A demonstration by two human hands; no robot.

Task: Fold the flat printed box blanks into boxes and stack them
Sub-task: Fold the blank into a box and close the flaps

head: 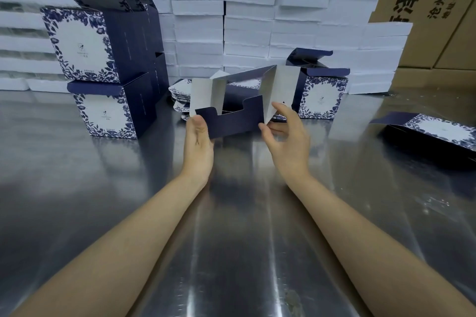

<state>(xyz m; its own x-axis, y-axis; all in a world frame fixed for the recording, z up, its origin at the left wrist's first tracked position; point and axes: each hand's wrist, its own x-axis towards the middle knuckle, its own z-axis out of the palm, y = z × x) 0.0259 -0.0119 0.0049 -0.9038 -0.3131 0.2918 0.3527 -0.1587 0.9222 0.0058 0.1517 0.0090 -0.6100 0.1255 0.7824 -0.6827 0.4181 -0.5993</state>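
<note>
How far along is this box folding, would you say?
Done: folded boxes stand stacked at the left, and a single box stands at the right. In hand: the left hand and right hand hold a half-folded blank, flaps not yet closed. Left: a pile of flat blanks behind it and a loose blank lying at the right. It looks partway.

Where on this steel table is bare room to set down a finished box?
The widest bare table is nearest the person, around both forearms. Smaller gaps: between the box stack and the left hand; between the single box and the flat blank at right. Crowded: behind the half-folded blank, by the blank pile.
</note>
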